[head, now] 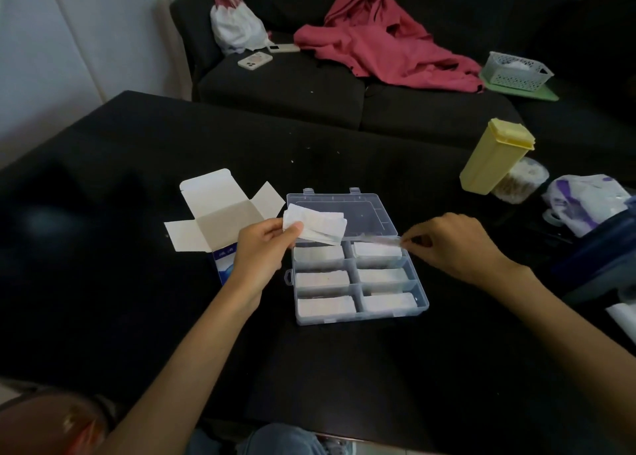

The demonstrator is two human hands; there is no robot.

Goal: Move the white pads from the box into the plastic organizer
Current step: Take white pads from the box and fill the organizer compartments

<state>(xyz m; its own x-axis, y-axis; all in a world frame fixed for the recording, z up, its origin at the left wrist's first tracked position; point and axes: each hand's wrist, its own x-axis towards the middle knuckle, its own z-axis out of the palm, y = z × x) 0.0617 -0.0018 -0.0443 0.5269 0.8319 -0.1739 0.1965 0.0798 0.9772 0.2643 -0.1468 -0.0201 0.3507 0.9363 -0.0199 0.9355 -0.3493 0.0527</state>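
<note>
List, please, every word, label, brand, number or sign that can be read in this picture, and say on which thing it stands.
None can be read.
Box: its blue side bears small white marks, too blurred to read.
White and purple bag: purple print, no letters legible.
Organizer, pads, yellow container: no text visible.

The clear plastic organizer (pixel 358 282) lies open and flat, its lid folded back on the far side. All six compartments hold white pads (pixel 323 308). Just left of the organizer stands the box (pixel 220 227), white flaps spread open. More pads (pixel 315 225), fanned and tilted, hang above the organizer's lid.
</note>
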